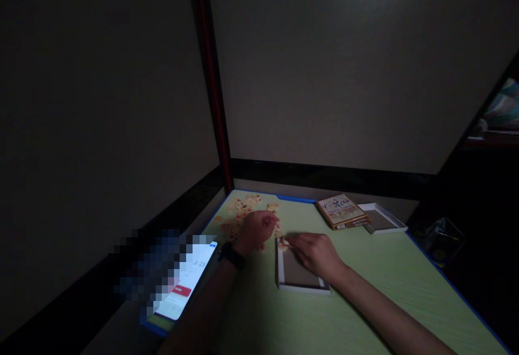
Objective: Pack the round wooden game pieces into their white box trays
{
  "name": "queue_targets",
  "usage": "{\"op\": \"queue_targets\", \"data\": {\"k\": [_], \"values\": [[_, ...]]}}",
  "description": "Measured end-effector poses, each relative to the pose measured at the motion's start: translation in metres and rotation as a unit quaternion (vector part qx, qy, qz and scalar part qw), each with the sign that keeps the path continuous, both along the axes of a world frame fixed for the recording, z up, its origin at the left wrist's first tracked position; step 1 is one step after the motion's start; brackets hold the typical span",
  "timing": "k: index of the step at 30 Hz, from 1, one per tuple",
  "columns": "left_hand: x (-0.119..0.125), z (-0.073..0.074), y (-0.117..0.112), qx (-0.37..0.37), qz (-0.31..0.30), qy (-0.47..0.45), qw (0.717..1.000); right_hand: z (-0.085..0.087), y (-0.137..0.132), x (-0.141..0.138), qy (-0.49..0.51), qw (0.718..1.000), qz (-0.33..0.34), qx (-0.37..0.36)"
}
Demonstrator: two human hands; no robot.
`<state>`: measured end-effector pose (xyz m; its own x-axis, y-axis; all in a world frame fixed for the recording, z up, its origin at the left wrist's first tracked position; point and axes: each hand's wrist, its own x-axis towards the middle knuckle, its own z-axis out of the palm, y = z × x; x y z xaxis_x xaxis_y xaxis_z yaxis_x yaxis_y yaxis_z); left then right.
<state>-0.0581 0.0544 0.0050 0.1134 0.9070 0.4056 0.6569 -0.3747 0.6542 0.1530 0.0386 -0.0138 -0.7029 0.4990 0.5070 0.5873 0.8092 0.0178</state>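
Observation:
Round wooden Chinese chess pieces (pixel 235 229) with red or dark markings lie scattered on the table's far left. My left hand (pixel 257 229), a dark watch on its wrist, is over the near side of these pieces with its fingers curled. Whatever those fingers hold, if anything, is hidden. A shallow white-rimmed box tray (pixel 304 289) with a brown inside lies in front of me. At its far left corner, my right hand (pixel 316 253) pinches a chess piece (pixel 283 246) between its fingertips. The fingers hide part of the tray.
A printed box lid (pixel 343 210) lies at the back right, beside another shallow white tray (pixel 383 218). A lit phone (pixel 186 282) sits at the left edge of the green table (pixel 365 290). Walls (pixel 332 74) stand close behind and to the left.

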Motion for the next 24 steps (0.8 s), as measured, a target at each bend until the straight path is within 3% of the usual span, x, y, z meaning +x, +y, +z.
{"op": "queue_targets", "data": {"k": [2,5,11,24], "values": [[-0.002,0.000,0.001,-0.008,0.020,0.037,0.999,0.002,-0.002,-0.002,-0.042,0.999,-0.012,-0.005],[-0.003,0.000,0.001,-0.035,-0.007,0.079,0.996,0.004,-0.003,-0.006,-0.075,0.997,-0.023,-0.023],[-0.001,0.000,-0.002,-0.056,-0.044,0.145,0.987,0.003,-0.001,-0.009,-0.050,0.994,-0.029,-0.094],[0.002,-0.001,-0.003,-0.062,-0.077,0.140,0.985,0.007,-0.002,-0.014,-0.042,0.987,-0.047,-0.149]]}}
